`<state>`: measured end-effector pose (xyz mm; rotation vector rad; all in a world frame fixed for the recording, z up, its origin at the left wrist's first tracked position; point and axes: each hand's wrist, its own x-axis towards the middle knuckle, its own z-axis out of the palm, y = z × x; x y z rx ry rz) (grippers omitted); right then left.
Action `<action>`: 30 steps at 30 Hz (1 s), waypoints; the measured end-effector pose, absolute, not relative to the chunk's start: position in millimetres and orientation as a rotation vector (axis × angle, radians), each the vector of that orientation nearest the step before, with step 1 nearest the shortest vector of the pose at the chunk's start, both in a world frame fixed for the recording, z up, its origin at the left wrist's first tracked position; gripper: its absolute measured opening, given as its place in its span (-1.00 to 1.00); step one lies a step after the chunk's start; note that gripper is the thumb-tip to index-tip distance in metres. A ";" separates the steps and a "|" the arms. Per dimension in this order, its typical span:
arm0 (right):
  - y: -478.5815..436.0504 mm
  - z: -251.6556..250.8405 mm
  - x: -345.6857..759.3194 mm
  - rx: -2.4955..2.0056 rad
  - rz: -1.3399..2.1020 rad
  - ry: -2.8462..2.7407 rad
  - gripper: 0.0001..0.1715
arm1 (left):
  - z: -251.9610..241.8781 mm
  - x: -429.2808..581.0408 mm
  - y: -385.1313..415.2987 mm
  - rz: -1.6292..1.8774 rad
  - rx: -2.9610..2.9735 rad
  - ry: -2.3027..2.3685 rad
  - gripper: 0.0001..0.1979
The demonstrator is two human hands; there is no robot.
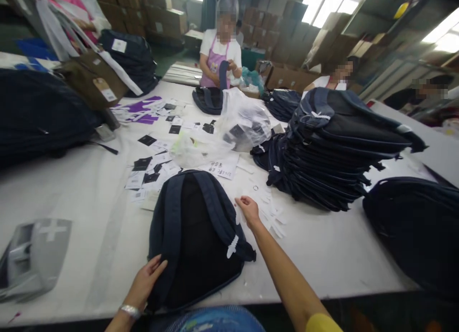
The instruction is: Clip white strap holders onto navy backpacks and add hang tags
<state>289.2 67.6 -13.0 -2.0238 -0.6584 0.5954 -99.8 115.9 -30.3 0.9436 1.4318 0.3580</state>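
Head view, domed fabric backpack [196, 231], left fingers [155, 266], grip unclear, right fingers [244, 201] pinching strip [237, 218]

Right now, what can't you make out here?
All in the head view:
Backpack: underside, hidden by its own body.
Left hand: palm, hidden by its back.
Right hand: too blurred to tell whether it holds the white tag below.
Black cards: any print, too small.
Dark bag: cut off by the right edge.

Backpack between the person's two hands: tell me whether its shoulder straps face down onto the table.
No, the backpack lies with both shoulder straps facing up.
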 end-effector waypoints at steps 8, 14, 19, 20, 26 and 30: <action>35.5 6.7 326.7 -2.412 0.444 -0.827 -0.87 | -34.8 -95.3 110.9 0.395 0.737 1.290 -0.63; 53.0 37.1 260.1 -2.246 0.613 -1.031 -0.62 | -31.3 -96.6 108.6 0.487 0.741 1.229 -0.60; 63.3 -3.0 141.8 -1.658 1.430 -0.835 -0.28 | -39.5 -100.3 107.3 0.513 0.790 1.151 -0.41; 67.7 -16.9 123.7 -1.666 1.437 -0.745 -0.29 | -41.7 -100.6 107.9 0.504 0.794 1.120 -0.37; 87.1 -58.3 64.4 -1.717 1.369 -0.784 -0.63 | -38.0 -101.7 109.8 0.504 0.849 1.069 -0.32; 82.4 -52.5 55.1 -1.588 1.478 -0.928 -0.78 | -41.0 -101.7 109.2 0.598 0.971 1.181 -0.29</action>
